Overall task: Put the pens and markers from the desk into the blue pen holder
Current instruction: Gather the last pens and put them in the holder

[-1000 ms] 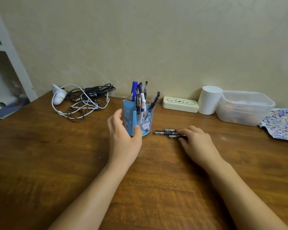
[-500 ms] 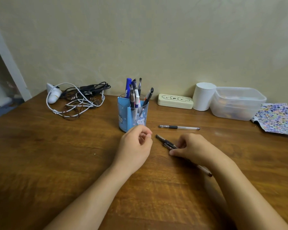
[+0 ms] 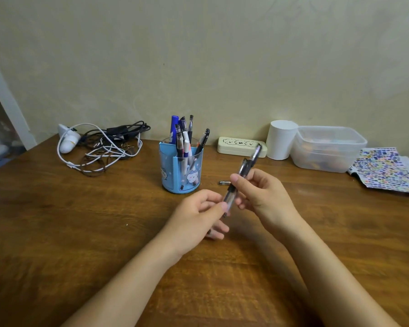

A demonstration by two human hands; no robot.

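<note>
The blue pen holder [image 3: 172, 173] stands on the wooden desk [image 3: 80, 232], with several pens and markers upright in it. In front and to its right, my right hand [image 3: 262, 197] grips a bundle of black-and-clear pens [image 3: 244, 168], lifted off the desk and tilted up to the right. My left hand [image 3: 196, 215] pinches the bundle's lower end. Another pen lies on the desk behind my right hand; only its tip [image 3: 224, 183] shows.
A tangle of white and black cables [image 3: 104, 149] with a white charger lies at the back left. Along the wall to the right are a cream case [image 3: 239, 145], a white cylinder [image 3: 281, 140], a clear plastic box [image 3: 328, 149] and a colourful patterned sheet [image 3: 385, 171].
My right hand gathered pens from the desk and lifted them upright-tilted. My left hand left the holder and came over to the bundle's lower end. One pen stayed on the desk.
</note>
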